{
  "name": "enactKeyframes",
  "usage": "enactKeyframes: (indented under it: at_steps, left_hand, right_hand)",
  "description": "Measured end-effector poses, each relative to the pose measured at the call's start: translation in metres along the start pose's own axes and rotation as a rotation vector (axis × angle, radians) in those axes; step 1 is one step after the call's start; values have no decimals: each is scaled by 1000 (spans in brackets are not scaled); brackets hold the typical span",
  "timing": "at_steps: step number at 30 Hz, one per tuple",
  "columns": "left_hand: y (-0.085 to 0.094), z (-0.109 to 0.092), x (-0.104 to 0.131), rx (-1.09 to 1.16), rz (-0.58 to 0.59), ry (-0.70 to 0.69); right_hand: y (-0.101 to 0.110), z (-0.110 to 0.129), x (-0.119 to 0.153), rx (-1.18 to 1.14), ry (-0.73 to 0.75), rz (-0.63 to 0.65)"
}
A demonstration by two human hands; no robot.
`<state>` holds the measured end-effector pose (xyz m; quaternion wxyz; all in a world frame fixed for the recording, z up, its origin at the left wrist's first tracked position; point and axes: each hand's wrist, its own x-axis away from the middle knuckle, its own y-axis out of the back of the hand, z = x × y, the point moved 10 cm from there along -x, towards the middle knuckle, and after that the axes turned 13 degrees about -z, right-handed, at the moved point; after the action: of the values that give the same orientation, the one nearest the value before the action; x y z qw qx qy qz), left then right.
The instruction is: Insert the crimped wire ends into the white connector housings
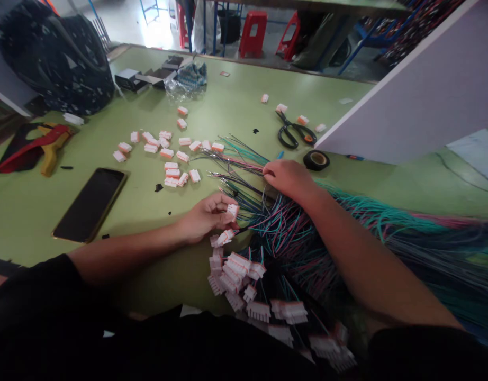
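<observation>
Between the thumb and fingers of my left hand (208, 216) is a white and orange plug connector (232, 212). My right hand (287, 177) lies over a bundle of thin wires (279, 219) in teal, pink, grey and black, its fingers curled down at the wires; what the fingertips hold, if anything, is hidden. Loose wire ends (218, 174) fan out to the left, between my two hands. Below my hands hangs a cluster of wired connectors (236, 270) near the table's front edge. Several loose connectors (172, 173) lie on the green table beyond my left hand.
A phone (90, 205) and a red and yellow hand tool (43, 145) lie at left. Black scissors (294, 132) and a roll of black tape (316, 160) lie beyond my right hand. A white panel (418, 90) rises at right; a dark patterned bag (57, 58) stands back left.
</observation>
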<state>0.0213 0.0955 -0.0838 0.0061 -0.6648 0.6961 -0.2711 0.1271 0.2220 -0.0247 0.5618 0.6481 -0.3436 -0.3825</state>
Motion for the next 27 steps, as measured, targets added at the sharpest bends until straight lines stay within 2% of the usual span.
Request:
enactKeyframes:
  at_steps: [2,7,12,17,23,27]
  left_hand:
    - [0,0,0,-5,0,5]
    - [0,-1,1,-8,-3,3]
    - [0,0,1,-22,-2,9]
    - [0,1,1,-26,0,7]
    - [-1,1,0,-34,22,-11]
    - [1,1,0,-16,0,2]
  right_hand:
    - [-4,9,0,75,38,28]
    - [1,24,4,172,110,13]
    - [3,9,4,213,29,19]
    - [14,-12,3,194,-89,9]
    - [23,-50,8,26,-121,63]
    - [37,-63,12,-338,-154,-104]
